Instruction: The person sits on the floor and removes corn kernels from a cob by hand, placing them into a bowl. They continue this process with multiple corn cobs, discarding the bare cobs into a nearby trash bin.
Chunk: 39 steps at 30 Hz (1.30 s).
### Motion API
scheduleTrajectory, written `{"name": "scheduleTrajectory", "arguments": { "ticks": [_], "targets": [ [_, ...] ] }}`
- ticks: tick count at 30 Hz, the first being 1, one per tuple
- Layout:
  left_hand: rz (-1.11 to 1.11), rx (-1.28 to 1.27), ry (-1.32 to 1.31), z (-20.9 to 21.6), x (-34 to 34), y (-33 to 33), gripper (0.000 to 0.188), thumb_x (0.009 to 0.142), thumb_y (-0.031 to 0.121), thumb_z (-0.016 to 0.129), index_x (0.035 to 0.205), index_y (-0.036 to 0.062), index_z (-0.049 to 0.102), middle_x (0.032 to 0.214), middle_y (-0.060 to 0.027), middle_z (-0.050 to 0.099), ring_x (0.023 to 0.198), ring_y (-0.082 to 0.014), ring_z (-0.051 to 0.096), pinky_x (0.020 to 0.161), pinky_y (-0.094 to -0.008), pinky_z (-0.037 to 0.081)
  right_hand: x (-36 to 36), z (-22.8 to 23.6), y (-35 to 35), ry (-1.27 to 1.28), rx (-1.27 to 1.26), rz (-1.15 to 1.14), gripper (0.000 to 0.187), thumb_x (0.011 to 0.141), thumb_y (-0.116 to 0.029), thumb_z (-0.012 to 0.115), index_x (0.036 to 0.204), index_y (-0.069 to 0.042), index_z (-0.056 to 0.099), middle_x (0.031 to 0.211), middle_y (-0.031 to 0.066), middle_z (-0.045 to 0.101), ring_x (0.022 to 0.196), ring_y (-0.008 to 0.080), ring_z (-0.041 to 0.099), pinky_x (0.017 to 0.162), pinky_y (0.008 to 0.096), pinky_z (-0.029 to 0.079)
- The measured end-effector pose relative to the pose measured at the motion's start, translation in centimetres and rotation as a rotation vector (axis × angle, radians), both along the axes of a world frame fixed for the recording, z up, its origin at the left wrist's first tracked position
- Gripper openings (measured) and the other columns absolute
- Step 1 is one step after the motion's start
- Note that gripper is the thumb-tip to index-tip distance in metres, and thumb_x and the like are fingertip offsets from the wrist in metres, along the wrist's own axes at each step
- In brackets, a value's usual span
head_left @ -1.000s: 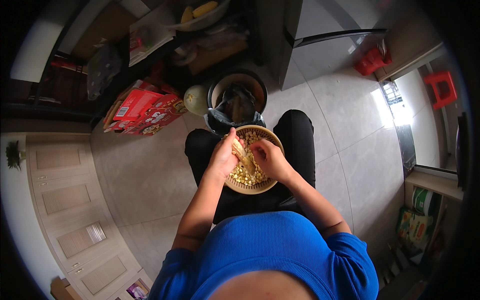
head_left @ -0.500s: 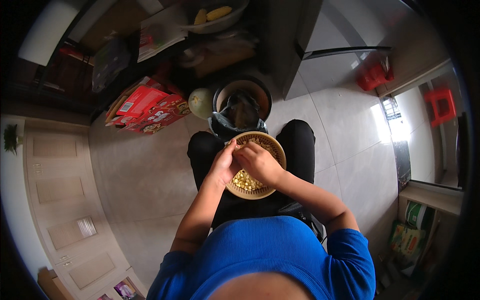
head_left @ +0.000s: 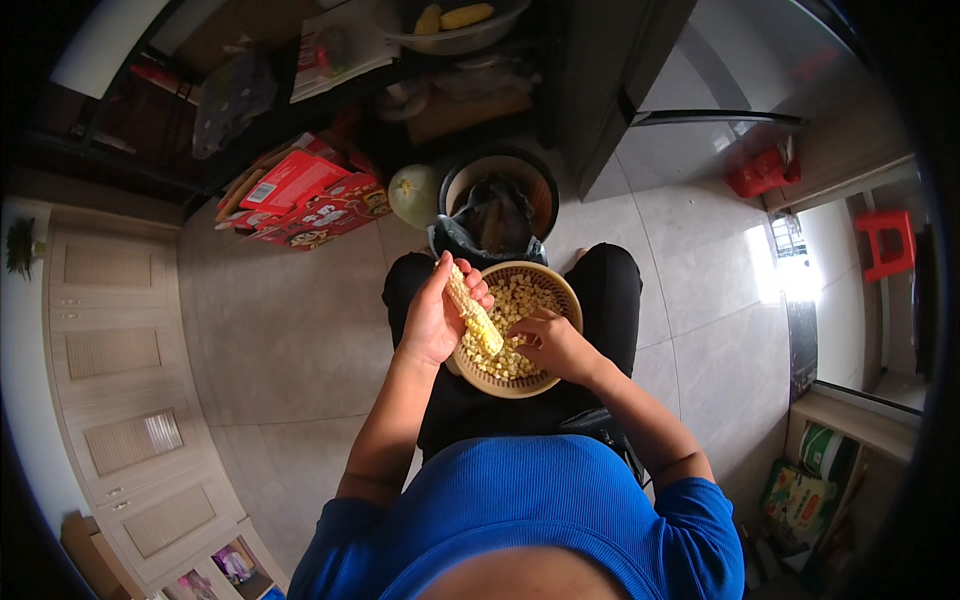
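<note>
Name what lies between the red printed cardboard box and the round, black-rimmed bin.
In the head view, a pale green, rounded melon or gourd lies between the box and the bin.

Your lap (head_left: 615, 310) bears the basket (head_left: 510, 391), with loose kernels (head_left: 522, 292) in it. Over its left side is your left hand (head_left: 435, 318), the corn cob (head_left: 476, 318) in it; your right hand (head_left: 556, 346) is over its right side. Beyond the basket stands a bin (head_left: 470, 178), a melon (head_left: 413, 196) just left of it, a box (head_left: 325, 212) farther left. Cabinets (head_left: 110, 262) stand left, a stool (head_left: 884, 268) far right.
</note>
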State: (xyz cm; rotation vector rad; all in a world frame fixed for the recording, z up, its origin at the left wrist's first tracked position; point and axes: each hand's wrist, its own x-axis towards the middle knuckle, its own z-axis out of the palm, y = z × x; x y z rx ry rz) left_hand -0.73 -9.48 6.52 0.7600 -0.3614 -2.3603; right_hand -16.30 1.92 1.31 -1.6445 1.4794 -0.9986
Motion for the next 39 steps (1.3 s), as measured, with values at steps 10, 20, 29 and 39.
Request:
{"name": "scheduleTrajectory", "arguments": {
  "ticks": [10, 20, 29, 39],
  "targets": [
    [0.112, -0.259, -0.361, -1.6, -2.2, 1.5, 0.027, 0.09, 0.03, 0.051, 0.077, 0.0073, 0.043, 0.067, -0.0015, 0.044, 0.061, -0.0113, 0.044, 0.056, -0.0235, 0.039, 1.4, 5.0, -1.4, -0.251, 0.159, -0.162, 0.019, 0.078, -0.01, 0.065, 0.093, 0.001, 0.062, 0.076, 0.0142, 0.063, 0.061, 0.0169, 0.061, 0.057, 0.0269, 0.047],
    [0.142, -0.34, -0.553, -2.6, -3.8, 2.5, 0.027, 0.091, 0.028, 0.049, 0.075, 0.0068, 0.043, 0.062, 0.0007, 0.043, 0.055, -0.0083, 0.042, 0.052, -0.0219, 0.037, 1.1, 4.7, -0.8, -0.196, 0.13, -0.165, 0.019, 0.077, -0.011, 0.063, 0.092, 0.002, 0.062, 0.078, 0.0171, 0.063, 0.069, 0.0268, 0.064, 0.062, 0.0316, 0.049],
    [0.079, -0.196, -0.492, -2.5, -3.9, 2.1, 0.028, 0.091, 0.027, 0.049, 0.072, 0.0076, 0.042, 0.061, -0.0003, 0.043, 0.054, -0.0093, 0.041, 0.05, -0.0225, 0.037, 0.7, 3.8, -0.5, -0.265, 0.204, -0.15, 0.021, 0.079, -0.013, 0.062, 0.094, 0.002, 0.059, 0.075, 0.0167, 0.062, 0.064, 0.0231, 0.062, 0.059, 0.0299, 0.048],
    [0.1, -0.13, -0.505, -3.3, -4.4, 2.3, 0.029, 0.091, 0.027, 0.048, 0.071, 0.0082, 0.041, 0.062, -0.0006, 0.041, 0.056, -0.01, 0.039, 0.051, -0.0229, 0.036, 1.5, 2.3, -0.5, -0.232, 0.135, -0.164, 0.024, 0.087, -0.02, 0.054, 0.092, 0.003, 0.051, 0.076, 0.0209, 0.06, 0.067, 0.0339, 0.06, 0.062, 0.0378, 0.047]
  ]
}}
